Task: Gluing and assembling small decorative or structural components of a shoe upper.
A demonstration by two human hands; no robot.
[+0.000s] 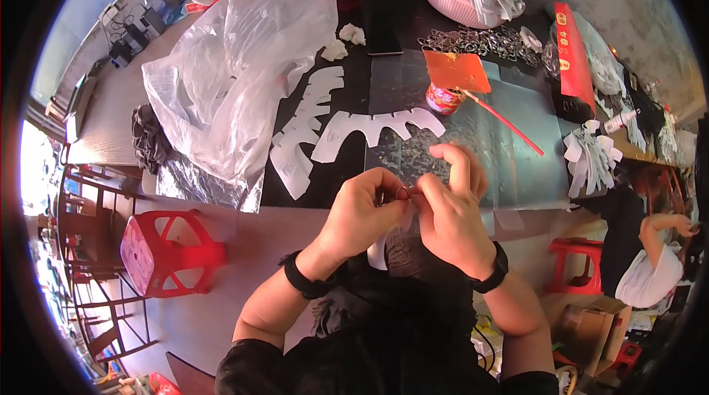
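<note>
Close to the table's near edge, my left hand (358, 214) pinches a small dark ring (402, 193) between thumb and fingertips. My right hand (454, 214) meets it there, thumb and index finger pressed together and the other fingers raised. What the right fingertips grip is hidden. Below the hands, part of a white strip (377, 255) shows against my dark clothing. Ahead of them lie white cut-out pieces with tabbed edges, one curved (377, 125) and several overlapping (299, 133). A heap of metal rings or buckles (480, 44) lies farther back.
A crumpled clear plastic bag (229, 77) covers the left of the table. At right stand a can (444, 100) under an orange card (458, 71) and a red-handled brush (509, 125). Behind is a pink basket (450, 5) of white pieces. Another person (650, 269) is at right.
</note>
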